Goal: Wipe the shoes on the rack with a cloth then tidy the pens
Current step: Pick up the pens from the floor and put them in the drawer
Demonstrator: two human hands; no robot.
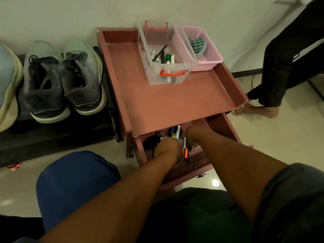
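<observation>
At the far left a black shoe rack (57, 135) carries a pale shoe (7, 85) cut off by the edge and, beside it, a pair of grey and mint sneakers (63, 79), heels toward the camera, side by side and touching. Any logo on the heels is too blurred to read.

Next comes the reddish bench (157, 102) with raised sides and a drawer (222, 125) pulled out at its front. Both hands reach into that drawer. The left hand (167, 149) is clenched, knuckles up, over a bunch of pens (175, 133) whose caps stick up beyond it; it seems to grasp some of them, though the fingers are hidden. Just right of it an orange-capped pen (185, 152) hangs down between the two hands. The right hand (192, 137) is bent down at the wrist into the drawer; only a few fingertips show, so I cannot tell whether it grasps anything or is released.

On the bench top, toward the back, stands a clear plastic box (184, 78) with orange handles, holding several markers (168, 58), white, green and black. Print runs along their barrels and on a sticker on the box's left wall, but none of it can be read. Touching the box on its right is a pink basket (212, 58) with a teal checked cloth (199, 45) lying in it.

At the far right another person's leg in dark trousers (287, 60) and a bare foot (256, 110) stand on the tiled floor (280, 146).
</observation>
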